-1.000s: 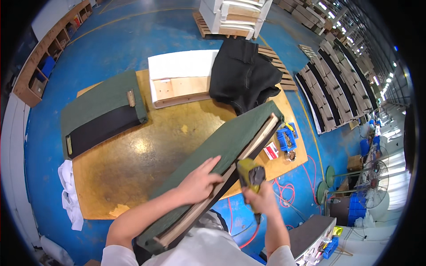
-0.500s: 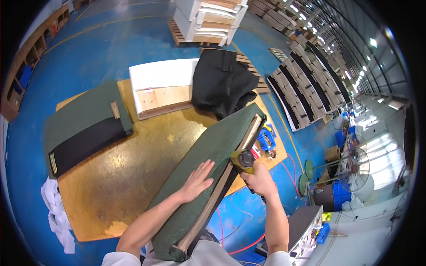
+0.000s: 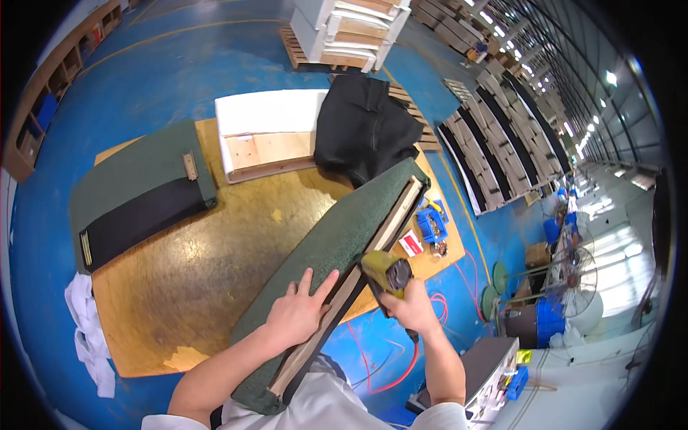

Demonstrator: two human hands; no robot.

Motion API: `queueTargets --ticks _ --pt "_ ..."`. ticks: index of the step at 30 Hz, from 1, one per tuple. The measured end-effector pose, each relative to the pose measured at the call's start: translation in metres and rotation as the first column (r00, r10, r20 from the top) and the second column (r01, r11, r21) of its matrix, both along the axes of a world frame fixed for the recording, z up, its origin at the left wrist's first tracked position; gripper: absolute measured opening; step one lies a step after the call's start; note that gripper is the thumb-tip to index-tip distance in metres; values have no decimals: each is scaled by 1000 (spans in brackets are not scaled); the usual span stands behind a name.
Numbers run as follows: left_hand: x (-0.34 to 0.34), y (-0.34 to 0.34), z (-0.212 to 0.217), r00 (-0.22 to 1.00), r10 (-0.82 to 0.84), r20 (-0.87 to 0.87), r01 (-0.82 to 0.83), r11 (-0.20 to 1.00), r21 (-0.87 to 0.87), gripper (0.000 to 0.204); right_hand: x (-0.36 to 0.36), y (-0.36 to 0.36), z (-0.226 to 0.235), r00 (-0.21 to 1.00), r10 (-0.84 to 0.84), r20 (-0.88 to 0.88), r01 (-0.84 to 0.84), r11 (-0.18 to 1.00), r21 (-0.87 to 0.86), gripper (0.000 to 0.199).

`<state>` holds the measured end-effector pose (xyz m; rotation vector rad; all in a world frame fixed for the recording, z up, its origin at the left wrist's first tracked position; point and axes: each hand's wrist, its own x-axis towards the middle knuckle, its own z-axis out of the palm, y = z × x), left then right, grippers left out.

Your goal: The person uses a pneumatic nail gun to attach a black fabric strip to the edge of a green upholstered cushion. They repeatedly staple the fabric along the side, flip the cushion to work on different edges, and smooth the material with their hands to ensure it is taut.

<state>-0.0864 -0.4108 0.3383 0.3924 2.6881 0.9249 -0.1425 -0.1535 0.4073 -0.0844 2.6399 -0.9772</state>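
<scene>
A long green upholstered panel [image 3: 315, 247] stands tilted on its edge, running from my body to the table's right side. A bare wooden strip [image 3: 344, 294] and black cloth line the side that faces right. My left hand [image 3: 297, 315] rests on the green cover with its fingers spread, near the strip. In my right hand [image 3: 412, 307] is a yellow-and-black air staple gun [image 3: 385, 272], its nose against or close to the wooden strip; I cannot tell whether they touch. A red hose hangs from its handle.
On the wooden table [image 3: 186, 287] lie another green-and-black panel [image 3: 136, 193], a white padded wooden frame [image 3: 269, 118], black cloth [image 3: 365, 129], a blue bin of small parts [image 3: 432, 224] and a red-and-white box [image 3: 411, 243]. Red hose [image 3: 390, 387] trails over the blue floor.
The staple gun has moved down the wooden strip toward me, uncovering the red-and-white box. My left hand has slid nearer to me along the cover, its fingers more spread.
</scene>
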Motion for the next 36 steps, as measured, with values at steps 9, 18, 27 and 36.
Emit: queueTargets --ticks 9,18,27,36 --pt "0 3 8 999 -25 41 27 999 -42 83 10 -12 11 981 30 191 -1 989 -148 22" --pt "9 -4 0 996 -83 -42 83 997 -3 75 28 -23 23 970 106 221 -74 986 -146 30" --pt "29 -8 -10 988 -83 -131 92 994 61 46 50 -26 15 951 246 188 -218 963 -160 26" --pt "53 -21 -12 973 -119 -196 132 990 54 26 77 -34 15 905 341 253 -320 940 -121 26"
